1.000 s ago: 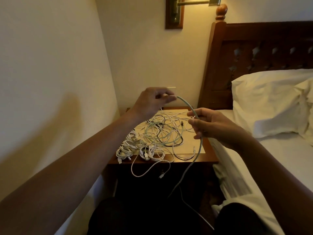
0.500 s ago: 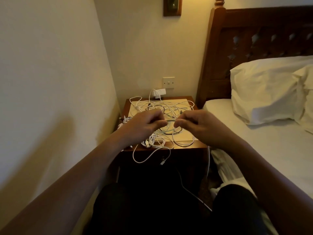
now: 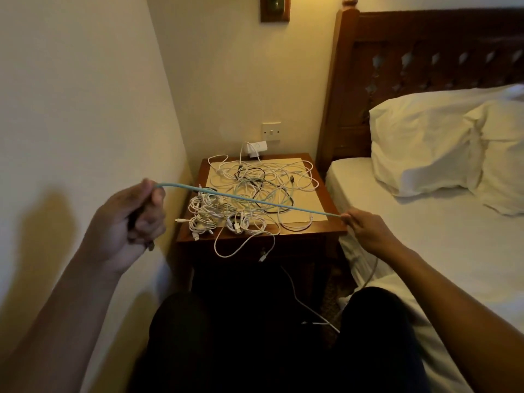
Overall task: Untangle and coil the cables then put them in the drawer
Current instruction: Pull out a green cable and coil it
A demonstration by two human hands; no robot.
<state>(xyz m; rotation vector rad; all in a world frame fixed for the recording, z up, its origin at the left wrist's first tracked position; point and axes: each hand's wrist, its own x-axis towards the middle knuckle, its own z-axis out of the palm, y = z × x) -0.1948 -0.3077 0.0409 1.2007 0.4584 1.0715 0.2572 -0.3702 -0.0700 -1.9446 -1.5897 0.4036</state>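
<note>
Blue cable [image 3: 246, 200] spans both hands, nearly taut. Long axis runs left to right, sloping down toward the right, above the nightstand's [image 3: 314, 233] front half. Left hand [image 3: 133, 222]: fingers curled round one end. Right hand [image 3: 365, 229]: fingertips pinch it. Tangled cables [image 3: 263, 182] lie on the nightstand top.

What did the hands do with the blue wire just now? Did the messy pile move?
The left hand and right hand, close together half a second ago, pulled apart sideways, stretching the blue cable nearly straight between them. Both kept their hold on it. The tangled cables on the nightstand stayed as they were.
</note>
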